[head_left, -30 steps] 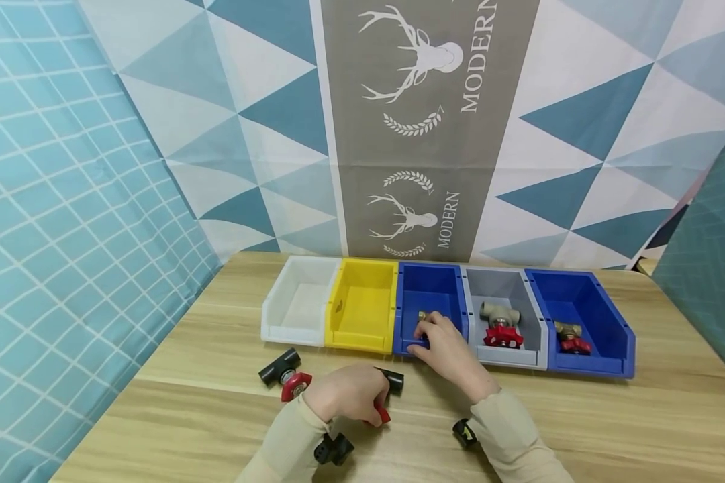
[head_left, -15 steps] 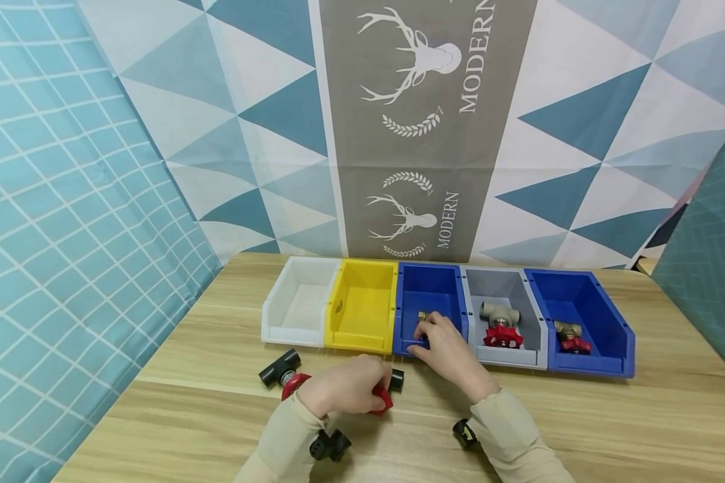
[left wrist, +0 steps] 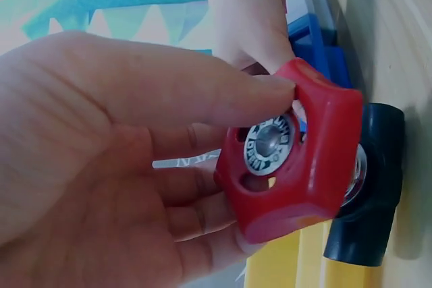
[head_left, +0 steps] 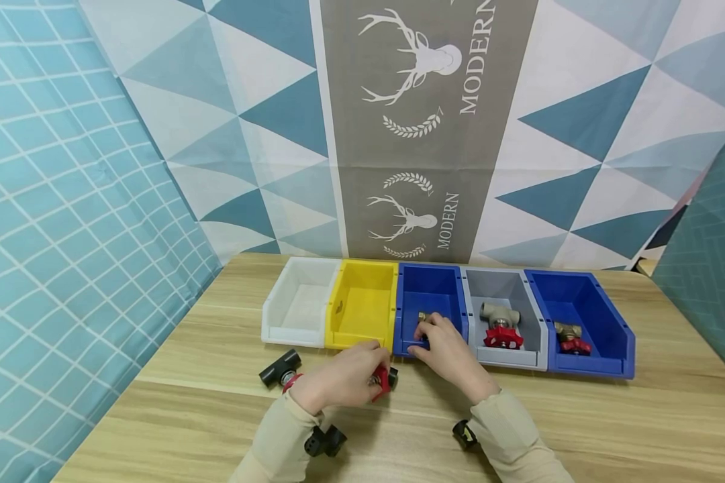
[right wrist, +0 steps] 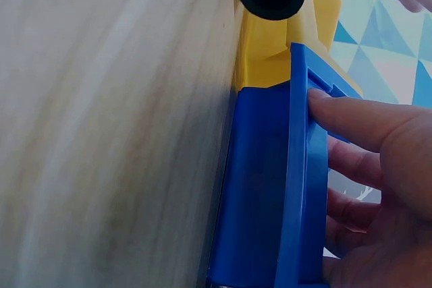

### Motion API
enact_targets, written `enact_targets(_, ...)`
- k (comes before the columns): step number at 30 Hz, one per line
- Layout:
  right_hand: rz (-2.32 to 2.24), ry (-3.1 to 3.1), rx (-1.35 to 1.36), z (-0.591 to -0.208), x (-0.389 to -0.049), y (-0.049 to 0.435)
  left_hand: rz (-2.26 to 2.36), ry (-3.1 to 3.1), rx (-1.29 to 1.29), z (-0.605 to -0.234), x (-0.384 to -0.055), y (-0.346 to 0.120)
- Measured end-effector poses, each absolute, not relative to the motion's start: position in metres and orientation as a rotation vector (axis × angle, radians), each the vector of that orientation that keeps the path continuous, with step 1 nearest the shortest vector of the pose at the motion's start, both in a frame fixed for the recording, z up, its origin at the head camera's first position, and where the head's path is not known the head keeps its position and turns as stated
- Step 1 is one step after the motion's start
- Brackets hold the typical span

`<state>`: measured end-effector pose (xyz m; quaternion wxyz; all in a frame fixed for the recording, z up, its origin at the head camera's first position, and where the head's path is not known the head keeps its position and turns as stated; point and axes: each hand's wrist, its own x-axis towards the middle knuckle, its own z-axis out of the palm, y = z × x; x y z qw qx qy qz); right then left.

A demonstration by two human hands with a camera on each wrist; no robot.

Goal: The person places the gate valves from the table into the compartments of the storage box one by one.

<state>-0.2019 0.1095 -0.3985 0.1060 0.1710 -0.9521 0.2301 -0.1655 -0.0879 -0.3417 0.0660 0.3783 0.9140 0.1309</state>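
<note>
Fingers and thumb of a person's left hand gripped the red handwheel of a black valve just in front of the yellow bin and the middle blue bin. The thumb lay along 1 edge of the wheel and the other fingers met the rim opposite, a hold likely chosen because the lobed rim gave purchase and left the pipe body uncovered. Whether that body touched the wooden table could not be told.

At the middle blue bin, the right hand set its thumb against the front lip, perhaps to steady itself. Its other fingers reached behind the wall, near a brass piece; their tips were hidden, so what they grasped, if anything, was unclear.

A 2nd black valve lay on the tabletop to the left, its wheel partly behind the left hand. The 5 bins stood side by side, low fronts toward the person, apparently for easy reach. A gray valve sat in the gray bin, a brass valve in the end blue bin.
</note>
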Motion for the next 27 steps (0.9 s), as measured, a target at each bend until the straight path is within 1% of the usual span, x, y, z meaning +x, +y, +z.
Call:
enact_targets(6, 0.691, -2.809, 0.491, -0.398, -0.201, 0.109, 0.409, 2.827, 1.128, -0.338, -0.165, -0.091)
enact_targets(19, 0.691, -2.817, 0.478, -0.398, -0.200, 0.110, 0.543, 3.175, 0.900, -0.333, -0.172, -0.096)
enact_targets(27, 0.693, -2.840, 0.473, -0.398, -0.200, 0.110, 0.668, 3.230, 0.805, -0.336, -0.182, -0.099)
